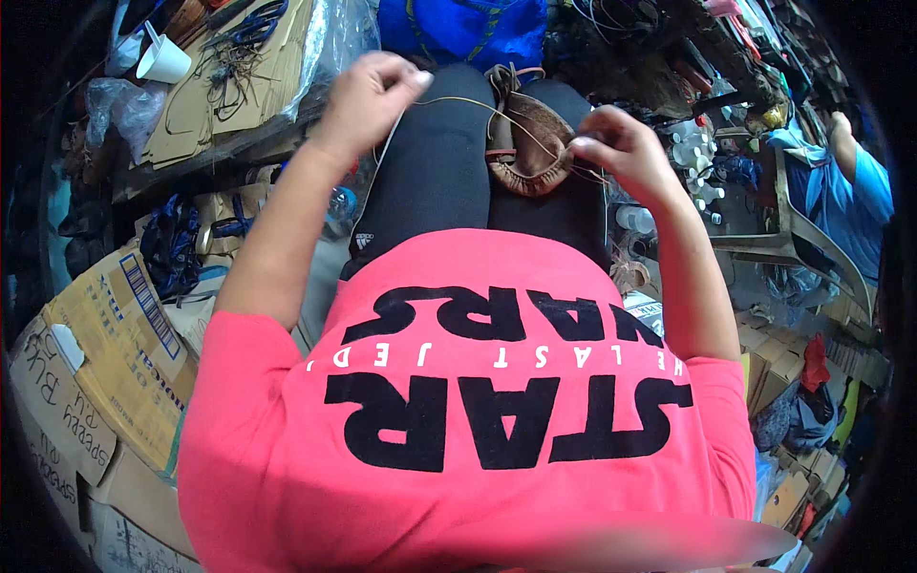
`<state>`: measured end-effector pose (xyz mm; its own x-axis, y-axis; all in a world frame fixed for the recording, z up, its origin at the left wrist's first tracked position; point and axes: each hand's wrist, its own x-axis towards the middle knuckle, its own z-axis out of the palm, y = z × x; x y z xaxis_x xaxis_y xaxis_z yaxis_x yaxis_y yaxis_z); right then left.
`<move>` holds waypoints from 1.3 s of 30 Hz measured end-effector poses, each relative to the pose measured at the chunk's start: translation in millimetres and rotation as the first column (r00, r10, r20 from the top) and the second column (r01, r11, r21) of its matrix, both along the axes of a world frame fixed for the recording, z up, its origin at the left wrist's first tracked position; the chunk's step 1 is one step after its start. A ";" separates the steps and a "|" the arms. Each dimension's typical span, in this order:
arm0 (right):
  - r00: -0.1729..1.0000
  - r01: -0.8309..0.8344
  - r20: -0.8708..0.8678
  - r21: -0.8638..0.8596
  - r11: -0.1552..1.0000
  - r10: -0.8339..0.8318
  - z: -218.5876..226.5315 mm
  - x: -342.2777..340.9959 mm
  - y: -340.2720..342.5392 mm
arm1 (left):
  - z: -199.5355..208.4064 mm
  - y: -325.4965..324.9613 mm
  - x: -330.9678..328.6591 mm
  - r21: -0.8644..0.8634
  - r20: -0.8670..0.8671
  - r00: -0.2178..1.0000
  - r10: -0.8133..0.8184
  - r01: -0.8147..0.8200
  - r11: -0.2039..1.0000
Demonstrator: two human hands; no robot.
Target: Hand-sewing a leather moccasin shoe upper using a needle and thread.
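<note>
A brown leather shoe upper (537,141), with a gathered, puckered seam around its toe, rests on my thighs toward the right leg. Tan thread (460,99) stretches in a loose curve from the shoe upper to my left hand (368,107). That hand is raised over my left thigh, thumb and fingertips pinched on the thread. Close against the right side of the toe seam is my right hand (626,153), its fingers closed in a pinch. Thread strands show by its fingertips; whether a needle is there is too small to tell.
A blue bag (463,29) lies beyond my knees. On the left, flat cardboard pieces (234,72) and a white cup (164,59) sit on a low surface, with cardboard boxes (124,334) nearer. White bottles (693,153), a plastic chair (798,215) and another person's blue clothing (845,196) are at right.
</note>
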<state>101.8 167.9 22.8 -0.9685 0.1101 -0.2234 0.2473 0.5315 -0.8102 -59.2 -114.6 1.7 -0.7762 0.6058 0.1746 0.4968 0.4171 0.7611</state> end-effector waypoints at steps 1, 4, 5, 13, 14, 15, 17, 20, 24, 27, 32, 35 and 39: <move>0.999 0.032 -0.032 -0.055 0.998 -0.034 6.6 3.8 0.2 | -10.5 -6.0 -10.7 0.086 -0.258 0.965 0.040 -0.018 0.996; 0.979 -0.025 0.191 -0.206 0.978 0.066 16.2 11.8 -6.2 | 12.5 28.2 7.9 0.031 -0.100 0.980 -0.174 0.178 0.984; 0.956 -0.067 0.269 -0.196 0.978 0.120 14.5 10.8 -6.7 | 15.9 43.1 16.2 0.006 -0.031 0.957 -0.287 0.288 0.958; 0.965 -0.073 0.245 -0.108 0.991 0.098 25.0 33.1 -7.0 | -6.2 120.7 28.7 -0.088 0.113 0.774 -0.624 0.633 0.769; 0.976 -0.039 0.208 -0.140 0.989 0.068 43.2 38.7 -9.0 | -6.8 120.5 26.8 -0.076 0.152 0.757 -0.636 0.650 0.756; 0.985 -0.016 0.165 -0.163 0.987 0.044 38.1 48.4 4.3 | -7.8 120.2 24.2 -0.062 0.191 0.739 -0.647 0.666 0.743; 0.976 0.151 0.194 -0.256 0.955 -0.103 49.2 54.8 -1.4 | -9.7 121.8 17.0 0.024 0.366 0.646 -0.670 0.713 0.701; 0.999 -0.013 -0.046 0.047 0.999 0.015 40.1 46.5 -13.1 | -12.8 121.0 12.5 0.152 0.511 0.534 -0.673 0.715 0.683; 0.999 -0.041 -0.024 0.234 0.971 0.047 35.4 35.4 -15.3 | -14.9 123.7 9.8 0.186 0.528 0.480 -0.701 0.740 0.646; 0.997 -0.065 0.057 0.290 0.955 0.050 40.8 27.4 -19.9 | -14.8 122.0 10.0 0.176 0.518 0.489 -0.701 0.742 0.647; 0.995 -0.089 0.062 0.335 0.938 0.072 43.8 22.1 -23.7 | -15.6 123.0 10.5 0.160 0.517 0.493 -0.699 0.747 0.645; 0.996 -0.085 0.046 0.345 0.935 0.074 42.8 23.9 -26.1 | -15.9 123.4 9.9 0.165 0.542 0.490 -0.683 0.735 0.658; 0.999 -0.033 0.051 0.322 0.946 0.018 38.5 26.3 -30.1 | -22.4 126.9 9.9 0.163 0.517 0.492 -0.700 0.747 0.645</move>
